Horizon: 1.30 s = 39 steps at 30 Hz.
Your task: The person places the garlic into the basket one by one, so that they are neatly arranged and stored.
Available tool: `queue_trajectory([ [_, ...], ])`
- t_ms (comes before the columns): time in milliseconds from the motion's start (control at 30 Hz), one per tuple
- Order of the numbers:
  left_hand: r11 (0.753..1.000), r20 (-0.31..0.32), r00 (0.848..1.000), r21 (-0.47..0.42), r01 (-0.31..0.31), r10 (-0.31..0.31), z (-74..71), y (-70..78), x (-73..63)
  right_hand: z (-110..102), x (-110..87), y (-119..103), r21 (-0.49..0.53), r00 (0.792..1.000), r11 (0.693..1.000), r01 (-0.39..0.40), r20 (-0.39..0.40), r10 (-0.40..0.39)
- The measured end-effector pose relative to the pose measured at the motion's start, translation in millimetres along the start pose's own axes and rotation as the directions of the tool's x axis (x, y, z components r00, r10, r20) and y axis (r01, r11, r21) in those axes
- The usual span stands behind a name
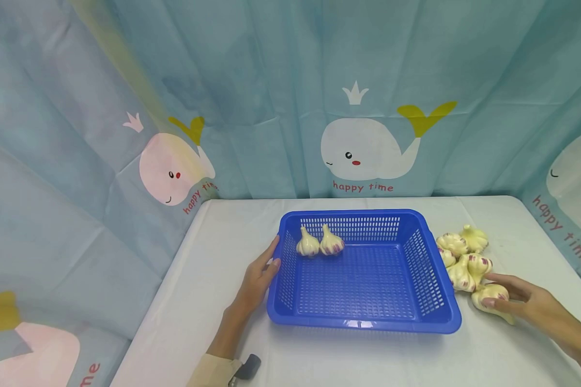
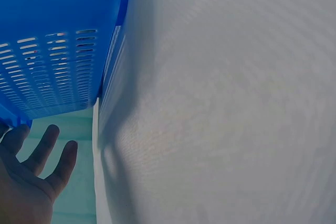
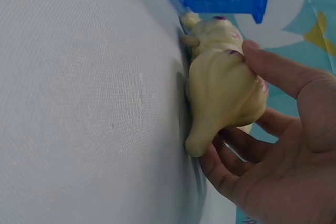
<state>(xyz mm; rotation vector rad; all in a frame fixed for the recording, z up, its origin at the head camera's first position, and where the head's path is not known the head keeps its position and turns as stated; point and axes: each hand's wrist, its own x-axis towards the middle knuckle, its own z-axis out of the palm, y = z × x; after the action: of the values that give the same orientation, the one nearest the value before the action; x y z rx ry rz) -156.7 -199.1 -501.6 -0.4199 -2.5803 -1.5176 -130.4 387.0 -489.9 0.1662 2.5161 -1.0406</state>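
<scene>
In the head view a blue plastic basket with slotted walls stands on the table. Two garlic bulbs sit upright inside it at the back left. My left hand touches the basket's left rim with its fingertips; in the left wrist view the fingers of this hand are spread beside the basket wall. Right of the basket, my right hand grips a garlic bulb between thumb and fingers. The right wrist view shows this bulb close to the table, its stem pointing toward the wrist.
Several more garlic bulbs lie clustered against the basket's right side. A white cloth covers the table. Blue curtains with printed whales hang behind the table and along its sides.
</scene>
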Motion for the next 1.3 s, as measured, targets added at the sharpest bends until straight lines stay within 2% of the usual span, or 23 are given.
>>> queue_trajectory([
  [233,1.000,-0.004,1.000,0.002,-0.007,0.007,1.0,-0.5,-0.6,3,1.2,0,-0.018,1.000,1.000,-0.017,0.025,0.018],
  [467,1.000,-0.005,1.000,0.002,-0.009,0.009,1.2,-1.8,-0.4,2,-0.6,7,0.001,0.999,1.000,0.026,0.021,-0.027],
  [567,1.000,-0.006,1.000,0.004,-0.011,0.011,1.0,-2.4,-0.3,0,-0.4,9,-0.004,1.000,1.000,0.013,0.011,-0.013],
  [700,1.000,-0.006,1.000,0.003,-0.020,0.020,0.9,-2.1,-0.1,-2,-1.2,10,0.018,1.000,1.000,0.002,-0.022,-0.002],
  [967,1.000,-0.002,1.000,-0.004,-0.018,0.018,0.8,-1.1,-0.5,-6,-7.6,10,0.136,0.985,0.988,0.078,-0.165,-0.055],
  [1167,1.000,0.000,1.000,-0.007,-0.016,0.016,0.5,-0.2,-0.3,-7,-10.8,3,0.245,0.977,0.963,0.107,-0.206,-0.056],
  [1300,1.000,0.000,1.000,-0.006,-0.009,0.009,-0.1,-0.2,-0.4,-6,-11.6,2,0.272,0.964,0.952,0.141,-0.256,-0.070],
])
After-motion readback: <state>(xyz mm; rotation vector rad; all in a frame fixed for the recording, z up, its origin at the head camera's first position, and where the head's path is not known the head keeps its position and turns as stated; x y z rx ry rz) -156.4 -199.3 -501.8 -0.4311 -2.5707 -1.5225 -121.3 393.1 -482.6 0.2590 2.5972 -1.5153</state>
